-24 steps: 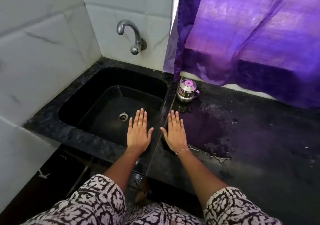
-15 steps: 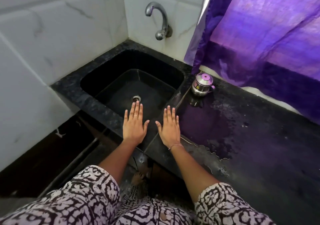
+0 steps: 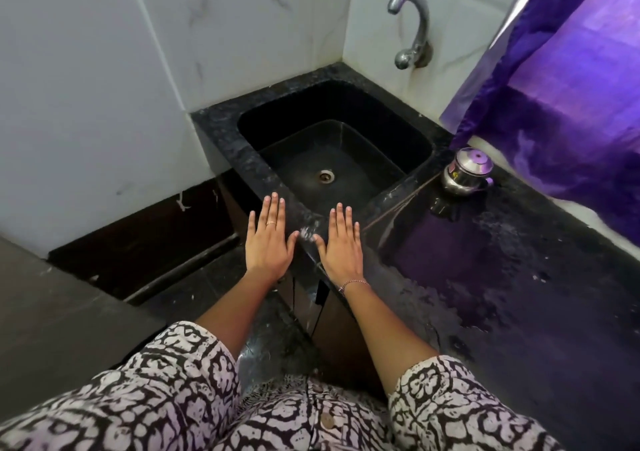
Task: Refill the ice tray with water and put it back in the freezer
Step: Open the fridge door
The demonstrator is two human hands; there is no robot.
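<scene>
No ice tray or freezer shows in this view. My left hand (image 3: 268, 239) and my right hand (image 3: 341, 242) are held flat, palms down, fingers straight and slightly apart, holding nothing. Both hover at the front rim of the black stone sink (image 3: 221, 128). A ring sits on my left hand and a thin bracelet on my right wrist. The steel tap (image 3: 414, 27) sticks out of the white tiled wall above the sink's far side; no water runs from it. The basin is dark with a round drain (image 3: 326, 176) at its bottom.
A small steel lidded pot (image 3: 467, 171) stands on the wet black counter (image 3: 519, 277) right of the sink. A purple curtain (image 3: 571, 86) hangs at the far right. White tiled walls close the left and back. Dark floor lies at the lower left.
The view has swung left and pulled back, so the sink and tap now sit further right. Both hands have slid from over the basin back to its front rim, still flat and empty.
</scene>
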